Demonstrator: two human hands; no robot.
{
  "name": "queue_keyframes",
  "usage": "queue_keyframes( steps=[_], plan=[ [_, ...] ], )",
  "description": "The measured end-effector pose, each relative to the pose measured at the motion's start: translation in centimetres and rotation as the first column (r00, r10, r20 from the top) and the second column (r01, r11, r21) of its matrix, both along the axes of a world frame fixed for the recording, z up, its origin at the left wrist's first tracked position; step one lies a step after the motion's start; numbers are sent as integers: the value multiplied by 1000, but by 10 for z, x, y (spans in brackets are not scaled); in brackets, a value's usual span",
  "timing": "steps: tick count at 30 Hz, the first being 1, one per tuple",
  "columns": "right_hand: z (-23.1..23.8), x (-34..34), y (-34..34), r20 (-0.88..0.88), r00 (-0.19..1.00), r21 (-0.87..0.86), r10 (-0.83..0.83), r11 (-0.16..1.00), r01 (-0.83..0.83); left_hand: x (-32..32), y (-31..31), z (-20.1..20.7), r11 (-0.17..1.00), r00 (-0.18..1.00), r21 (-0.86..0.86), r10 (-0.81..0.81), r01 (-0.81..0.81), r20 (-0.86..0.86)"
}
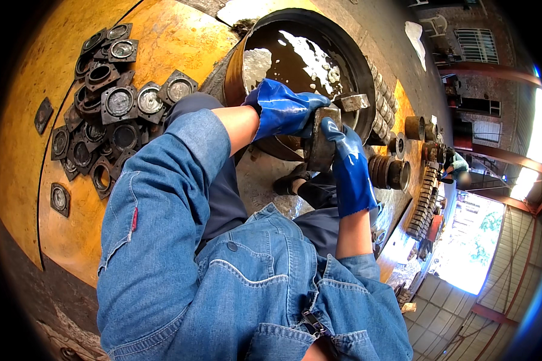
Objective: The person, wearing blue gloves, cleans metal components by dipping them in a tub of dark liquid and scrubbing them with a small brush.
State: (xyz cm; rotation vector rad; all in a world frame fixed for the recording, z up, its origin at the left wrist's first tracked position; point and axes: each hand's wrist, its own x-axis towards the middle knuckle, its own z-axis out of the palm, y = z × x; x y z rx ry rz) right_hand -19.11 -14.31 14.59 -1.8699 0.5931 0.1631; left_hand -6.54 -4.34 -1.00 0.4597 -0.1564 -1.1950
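Over the near rim of a round metal tub (354,51), I hold a dark, square-edged metal part (323,141), seen edge-on. My left hand (286,109), in a blue rubber glove, grips its far left side. My right hand (350,162), gloved the same way, is closed round its right side with the thumb near the top edge. Dark liquid (271,36) with patches of white foam fills the tub. Just beyond the part, a greyish block (352,102) lies at the tub's right rim; its kind is unclear. The part's face is hidden.
Square flanged metal parts with round openings (119,103) are heaped on the yellow floor plate (174,36) to the left. Stacked metal rings (388,172) and rows of ring parts (424,201) stand to the right. A person (457,163) is farther off at the right.
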Motion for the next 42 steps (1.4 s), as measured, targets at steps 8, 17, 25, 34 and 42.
queue_keyframes(
  steps=[8,17,25,34,42],
  plan=[
    [7,-4,2,-18,1000,-31,-18,999,17,-4,6,15,999,999,-41,35,-34,29],
    [19,-6,13,6,1000,-107,-19,994,19,-7,9,20,999,999,-8,38,-38,-28],
    [24,-5,23,58,997,-101,41,994,-35,1,3,-5,996,990,62,58,-66,131],
    [1,-3,4,-3,999,-89,42,995,-42,0,6,3,999,999,24,39,-38,-32],
    [-12,1,-18,-49,999,-30,11,999,-12,-1,-3,4,999,999,22,34,-33,-35]
  ],
)
